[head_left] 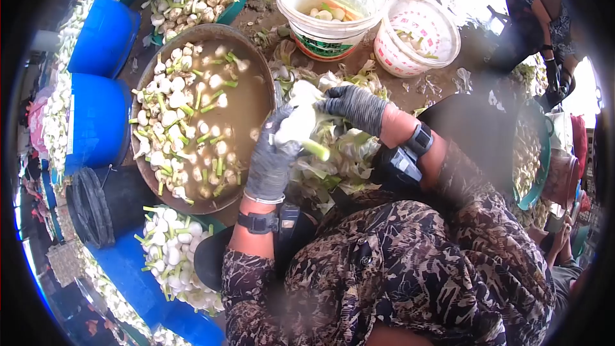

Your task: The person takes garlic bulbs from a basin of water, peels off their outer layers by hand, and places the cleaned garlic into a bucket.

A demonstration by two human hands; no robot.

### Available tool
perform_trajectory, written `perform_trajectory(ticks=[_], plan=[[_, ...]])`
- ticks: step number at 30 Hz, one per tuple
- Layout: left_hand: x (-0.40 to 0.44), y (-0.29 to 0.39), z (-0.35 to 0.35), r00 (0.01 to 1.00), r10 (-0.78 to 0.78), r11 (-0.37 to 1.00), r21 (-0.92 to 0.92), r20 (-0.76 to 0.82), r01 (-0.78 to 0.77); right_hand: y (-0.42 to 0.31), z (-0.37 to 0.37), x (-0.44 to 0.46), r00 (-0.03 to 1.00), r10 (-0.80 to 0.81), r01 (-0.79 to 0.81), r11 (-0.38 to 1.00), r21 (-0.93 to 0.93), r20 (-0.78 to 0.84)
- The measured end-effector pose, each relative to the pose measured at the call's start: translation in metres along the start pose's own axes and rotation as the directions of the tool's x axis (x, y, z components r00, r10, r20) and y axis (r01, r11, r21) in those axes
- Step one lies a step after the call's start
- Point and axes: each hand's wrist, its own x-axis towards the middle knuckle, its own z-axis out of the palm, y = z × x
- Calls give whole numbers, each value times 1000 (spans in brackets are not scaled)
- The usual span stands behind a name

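In dark work gloves, both my hands meet over a heap of peelings. My left hand (272, 154) is closed round a large white garlic bulb (296, 125), whose cut green stem points down to the right. The fingers of my right hand (355, 107) are bent and pinched at the upper side of the bulb, against its pale outer skin; the fingertips are partly hidden. Below lie loose garlic skins and leaves (349, 157). Just left stands a wide round basin (272, 80) of murky water with many stemmed garlic bulbs (170, 115) floating in it.
Beyond the peelings stand a white bucket (320, 32) and a smaller white tub (416, 57). Blue tubs (96, 115) and a black bucket (96, 205) are at left. Trimmed bulbs (176, 250) are piled beside my left leg. Another person (544, 25) works at far right.
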Motion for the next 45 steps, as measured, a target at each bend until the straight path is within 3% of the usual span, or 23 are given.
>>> perform_trajectory(ticks=[2,4,7,8,12,14,16,17,19,20,21,22,23,26,28,30,31,32,33,36,38,43,45], plan=[[-3,2,-6,996,-55,968,-242,74,72,-21,-10,-4,934,356,-329,891,313,-33],[1,6,-5,993,7,821,-567,118,61,12,-13,1,938,89,-193,937,-292,-334],[2,-1,-18,998,64,894,-445,0,-58,-3,-8,-14,937,303,-346,749,-565,-172],[2,-1,-18,996,85,913,-398,-39,-94,-2,5,-20,959,99,-254,718,-648,-266],[5,-2,-8,990,55,997,-56,-127,-62,-35,17,-15,979,188,-198,966,164,75],[6,-9,3,982,119,985,139,-144,-99,-76,14,-27,928,156,-233,952,200,339],[7,-4,10,984,27,999,44,-177,-19,-71,26,-26,934,94,-143,983,120,345],[9,-14,5,982,-75,942,-337,-175,12,-64,27,-24,930,91,-141,983,118,355],[14,-31,-15,996,-79,486,-871,38,72,-53,24,-19,946,-261,235,961,148,191],[14,-41,-20,979,-172,696,-716,-107,44,-51,18,-9,873,-487,485,870,89,4],[15,-50,-24,933,-260,852,-513,-250,100,-78,-7,-11,996,-45,26,976,217,81],[11,-45,-11,922,-344,586,-808,-179,62,-74,-26,4,996,-54,69,969,239,-69],[10,-42,-5,926,-340,617,-782,-165,87,-63,-43,24,994,19,66,687,724,-108],[8,-28,9,940,-326,655,-741,-98,150,-69,-83,76,969,152,136,320,938,-192],[4,-11,10,950,-271,767,-631,-152,118,-71,-65,113,943,289,-37,582,812,-165],[1,-3,1,960,-175,839,-543,-218,29,-46,-12,149,996,91,-85,901,426,8],[-1,-2,-6,950,-157,873,-488,-271,5,-29,16,163,908,-371,400,906,-140,193],[-1,-2,-13,939,-118,905,-424,-323,-32,-15,45,177,588,-738,766,379,-519,329],[-1,5,-20,934,-136,899,-437,-330,-24,-10,78,186,851,-318,473,810,-346,418],[-1,-21,-39,940,-15,962,-260,-342,-79,9,142,172,887,-235,459,529,-714,396],[-1,-17,-47,922,-252,779,-627,-294,12,5,159,170,902,-156,417,563,-714,404],[-1,-23,-58,870,-256,758,-646,-422,-91,-11,162,170,937,-175,329,725,-605,301],[-2,-30,-57,719,-270,784,-580,-641,-222,-18,141,169,953,-256,302,851,-430,162]])
